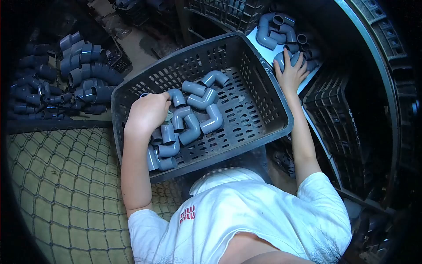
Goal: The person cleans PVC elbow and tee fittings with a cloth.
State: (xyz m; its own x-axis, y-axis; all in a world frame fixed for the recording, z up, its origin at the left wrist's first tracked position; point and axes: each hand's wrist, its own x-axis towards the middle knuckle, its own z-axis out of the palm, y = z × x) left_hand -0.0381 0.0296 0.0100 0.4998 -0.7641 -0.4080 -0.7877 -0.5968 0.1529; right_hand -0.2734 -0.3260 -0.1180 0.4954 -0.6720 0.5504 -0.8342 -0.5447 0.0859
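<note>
A black plastic crate (268,136) with slotted sides tilts across the middle of the view, with several grey pipe elbows (214,119) lying loose in its left half. Over the crate's left side, my left hand (149,112) is curled closed beside an elbow (176,97). A small greenish edge shows under its fingers, but what it holds is mostly hidden. Up at the right, beyond the crate's rim, my right hand (291,74) rests with spread fingers on grey elbows (280,60). These sit with several others (266,33) on a white surface (265,52).
Piles of grey pipe fittings (88,66) stand at the left. Below them a wire mesh (66,185) covers a yellowish surface. More black crates stand at the top (228,13) and right (338,119). A curved metal rim (371,39) runs down the right side.
</note>
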